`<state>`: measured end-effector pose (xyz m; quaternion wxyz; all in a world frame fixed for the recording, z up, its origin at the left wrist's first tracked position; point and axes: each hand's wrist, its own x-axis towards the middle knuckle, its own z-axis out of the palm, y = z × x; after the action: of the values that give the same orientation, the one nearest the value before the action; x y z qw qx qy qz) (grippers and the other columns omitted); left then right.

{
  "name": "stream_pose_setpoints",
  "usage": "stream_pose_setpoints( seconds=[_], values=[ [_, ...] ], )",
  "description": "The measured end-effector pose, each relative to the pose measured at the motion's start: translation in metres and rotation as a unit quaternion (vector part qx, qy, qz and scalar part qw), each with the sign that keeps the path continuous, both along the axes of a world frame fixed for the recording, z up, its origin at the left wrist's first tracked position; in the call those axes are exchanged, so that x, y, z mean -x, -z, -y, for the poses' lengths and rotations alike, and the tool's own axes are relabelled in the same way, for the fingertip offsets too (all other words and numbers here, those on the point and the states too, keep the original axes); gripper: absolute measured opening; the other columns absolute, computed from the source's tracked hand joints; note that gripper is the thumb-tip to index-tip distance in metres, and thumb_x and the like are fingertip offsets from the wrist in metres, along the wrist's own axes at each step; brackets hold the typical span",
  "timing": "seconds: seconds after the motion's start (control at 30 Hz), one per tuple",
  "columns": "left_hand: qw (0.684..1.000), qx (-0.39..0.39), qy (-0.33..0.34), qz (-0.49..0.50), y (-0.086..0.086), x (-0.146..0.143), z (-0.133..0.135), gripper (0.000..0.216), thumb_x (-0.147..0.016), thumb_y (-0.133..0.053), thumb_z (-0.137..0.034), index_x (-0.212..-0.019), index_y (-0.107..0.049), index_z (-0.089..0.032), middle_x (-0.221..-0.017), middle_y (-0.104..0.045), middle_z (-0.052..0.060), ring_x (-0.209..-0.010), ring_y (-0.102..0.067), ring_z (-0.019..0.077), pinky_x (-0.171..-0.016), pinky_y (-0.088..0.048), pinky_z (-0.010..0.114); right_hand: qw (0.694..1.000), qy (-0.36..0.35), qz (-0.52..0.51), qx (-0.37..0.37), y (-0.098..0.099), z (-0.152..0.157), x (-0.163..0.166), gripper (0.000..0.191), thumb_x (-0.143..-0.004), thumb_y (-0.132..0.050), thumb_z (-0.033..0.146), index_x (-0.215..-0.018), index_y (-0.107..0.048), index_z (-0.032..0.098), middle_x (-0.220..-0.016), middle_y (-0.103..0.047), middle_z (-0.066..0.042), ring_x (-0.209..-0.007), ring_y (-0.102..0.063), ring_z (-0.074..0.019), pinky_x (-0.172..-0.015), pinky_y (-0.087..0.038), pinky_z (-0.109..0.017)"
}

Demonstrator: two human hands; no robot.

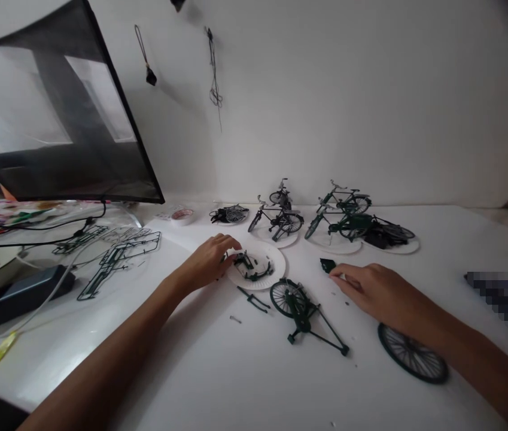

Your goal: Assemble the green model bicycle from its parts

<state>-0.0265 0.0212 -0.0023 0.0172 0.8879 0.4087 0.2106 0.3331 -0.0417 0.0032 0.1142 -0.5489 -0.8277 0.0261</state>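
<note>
My left hand (211,260) curls over the rim of a white paper plate (278,263), its fingertips at dark green model bicycle parts (249,266). What those fingers grip, if anything, is hidden. My right hand (365,287) lies on the white table (209,371), its fingertips close to a small dark green piece (328,265). Below the hands lie a partly built green bicycle frame with one spoked wheel (303,314), a loose spoked wheel (413,353) and a short green part (254,299).
Several model bicycles (276,221) stand on white plates along the wall. Green parts still on sprues (119,263) lie at the left, by a roll of tape (182,216), cables and a dark device (15,297). A large dark monitor (56,108) rises at the far left.
</note>
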Motion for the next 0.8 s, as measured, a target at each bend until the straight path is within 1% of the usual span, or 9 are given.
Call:
stream_pose_setpoints(
  seconds=[0.1, 0.17, 0.27, 0.4, 0.57, 0.7, 0.8],
  values=[
    [1.0, 0.004, 0.014, -0.01, 0.002, -0.006, 0.002, 0.023, -0.097, -0.052, -0.023, -0.117, -0.06, -0.021, -0.117, -0.066, 0.007, -0.11, -0.058, 0.0236, -0.095, -0.047, 0.042, 1.0, -0.006, 0.011, 0.011, 0.002, 0.002, 0.004, 0.036, -0.1, -0.039, 0.038, -0.096, -0.07, 0.021, -0.056, -0.059, -0.001, -0.051, -0.057, -0.0181, -0.05, -0.035, -0.027],
    [1.0, 0.007, 0.015, -0.012, 0.003, -0.005, -0.001, 0.022, -0.095, -0.053, -0.02, -0.116, -0.062, -0.02, -0.114, -0.068, 0.007, -0.106, -0.061, 0.0234, -0.095, -0.047, 0.043, 1.0, -0.011, 0.011, 0.009, 0.003, 0.003, 0.005, 0.036, -0.1, -0.038, 0.038, -0.096, -0.07, 0.021, -0.055, -0.059, -0.001, -0.05, -0.057, -0.0187, -0.049, -0.034, -0.027],
    [1.0, 0.013, 0.011, -0.003, 0.004, -0.001, -0.004, 0.02, -0.095, -0.052, -0.015, -0.11, -0.065, -0.019, -0.108, -0.07, 0.007, -0.097, -0.064, 0.021, -0.089, -0.05, 0.038, 1.0, -0.013, 0.01, 0.009, 0.005, 0.004, 0.004, 0.036, -0.1, -0.038, 0.038, -0.095, -0.069, 0.021, -0.055, -0.059, -0.001, -0.051, -0.057, -0.0194, -0.05, -0.035, -0.028],
    [1.0, 0.012, -0.002, 0.025, 0.001, 0.001, -0.004, 0.019, -0.098, -0.051, -0.019, -0.111, -0.064, -0.018, -0.111, -0.068, 0.009, -0.096, -0.065, 0.0192, -0.083, -0.053, 0.032, 1.0, -0.012, 0.001, 0.016, 0.005, 0.002, 0.003, 0.035, -0.1, -0.039, 0.037, -0.093, -0.068, 0.021, -0.059, -0.062, -0.002, -0.053, -0.058, -0.0193, -0.053, -0.038, -0.028],
    [0.999, 0.004, -0.03, 0.04, -0.005, 0.003, -0.001, 0.023, -0.098, -0.049, -0.02, -0.116, -0.063, -0.018, -0.115, -0.068, 0.01, -0.1, -0.065, 0.0207, -0.086, -0.053, 0.034, 0.999, -0.01, -0.023, 0.02, 0.009, -0.002, -0.002, 0.032, -0.099, -0.042, 0.037, -0.1, -0.07, 0.021, -0.071, -0.071, -0.005, -0.063, -0.065, -0.0208, -0.058, -0.042, -0.029],
    [0.998, 0.004, -0.053, 0.037, -0.006, 0.01, -0.002, 0.025, -0.099, -0.046, -0.018, -0.117, -0.062, -0.017, -0.113, -0.068, 0.01, -0.095, -0.066, 0.0197, -0.081, -0.054, 0.033, 0.999, -0.01, -0.029, 0.024, 0.015, -0.004, -0.008, 0.03, -0.099, -0.044, 0.039, -0.101, -0.069, 0.022, -0.073, -0.072, -0.004, -0.066, -0.067, -0.0203, -0.062, -0.044, -0.029],
    [0.999, 0.006, -0.048, 0.024, -0.006, 0.014, -0.004, 0.023, -0.098, -0.045, -0.017, -0.109, -0.065, -0.017, -0.112, -0.068, 0.009, -0.091, -0.067, 0.0177, -0.08, -0.054, 0.032, 0.998, -0.017, -0.053, 0.004, 0.017, -0.005, -0.01, 0.027, -0.097, -0.048, 0.039, -0.1, -0.07, 0.023, -0.076, -0.073, -0.004, -0.066, -0.068, -0.0196, -0.062, -0.045, -0.029]
  ],
)
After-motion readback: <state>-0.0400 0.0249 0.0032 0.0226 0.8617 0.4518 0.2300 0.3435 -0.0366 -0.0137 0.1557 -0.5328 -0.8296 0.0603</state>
